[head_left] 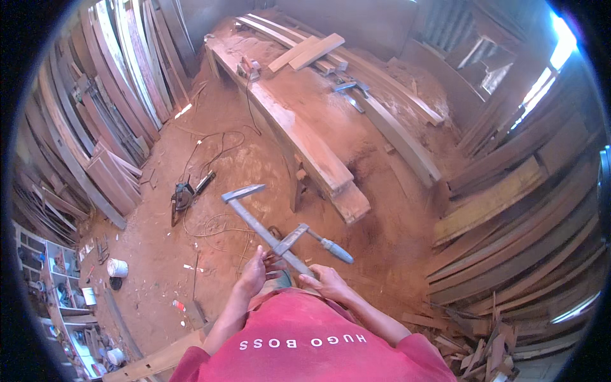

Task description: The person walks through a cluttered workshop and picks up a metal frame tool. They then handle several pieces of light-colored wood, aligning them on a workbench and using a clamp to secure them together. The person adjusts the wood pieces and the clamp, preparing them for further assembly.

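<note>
A grey metal bar clamp point(256, 227) with a screw handle point(337, 251) is held slantwise in front of my shirt. My right hand point(326, 282) is closed round the near end of its bar. My left hand point(256, 272) lies close beside the sliding jaw point(293, 239), palm turned inward and fingers loosely apart. Whether its fingertips touch the clamp I cannot tell. The fixed jaw point(244, 193) points away from me, over the dusty floor.
Ahead stands a long wooden workbench point(280, 114) with stacked boards point(315, 51), a red power tool point(250, 68) and another clamp point(350, 89). A corded chainsaw point(184, 196) lies on the floor. Planks point(114, 63) lean at left; more timber point(515, 210) is stacked at right.
</note>
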The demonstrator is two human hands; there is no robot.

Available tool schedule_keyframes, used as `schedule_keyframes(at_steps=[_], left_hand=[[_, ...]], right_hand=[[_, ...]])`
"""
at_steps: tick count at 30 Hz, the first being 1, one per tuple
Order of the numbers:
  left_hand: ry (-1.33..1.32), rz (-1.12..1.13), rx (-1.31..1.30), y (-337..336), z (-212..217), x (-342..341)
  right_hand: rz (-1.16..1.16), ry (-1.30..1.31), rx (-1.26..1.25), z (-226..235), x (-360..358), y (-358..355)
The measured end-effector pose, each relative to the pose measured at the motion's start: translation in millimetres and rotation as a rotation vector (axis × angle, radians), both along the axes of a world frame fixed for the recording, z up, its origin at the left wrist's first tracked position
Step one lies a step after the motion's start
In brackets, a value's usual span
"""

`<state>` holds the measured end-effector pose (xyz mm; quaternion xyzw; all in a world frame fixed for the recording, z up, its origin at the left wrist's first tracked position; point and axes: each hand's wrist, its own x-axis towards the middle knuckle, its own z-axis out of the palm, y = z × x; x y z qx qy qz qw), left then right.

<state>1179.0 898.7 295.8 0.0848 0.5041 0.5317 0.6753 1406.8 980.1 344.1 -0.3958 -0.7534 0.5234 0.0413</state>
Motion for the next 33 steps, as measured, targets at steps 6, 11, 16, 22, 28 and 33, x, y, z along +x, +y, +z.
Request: schedule_keyframes(at_steps=[6,11,16,22,28,33], left_hand=[[0.112,0.14,-0.138,80,-81,-146],[0.204,0.184,-0.282,152,-95,-249],[0.265,0.236,-0.173,239,-84,-320],[0.141,0.273,-0.15,313,-93,-361],[0.081,0.241,-0.276,372,-123,-428],[0.297,0.068,-0.306,450,-136,-495]], right_hand=[[-0.338,-0.165,0.003,-5,-54,131],[-0.678,-0.114,0.146,-20,-89,223],[-1.065,0.043,0.194,-39,-116,308],[-1.37,-0.166,0.278,-59,-154,405],[-1.481,-0.359,0.414,-122,-200,469],[-1.524,-0.412,0.431,-184,-255,498]])
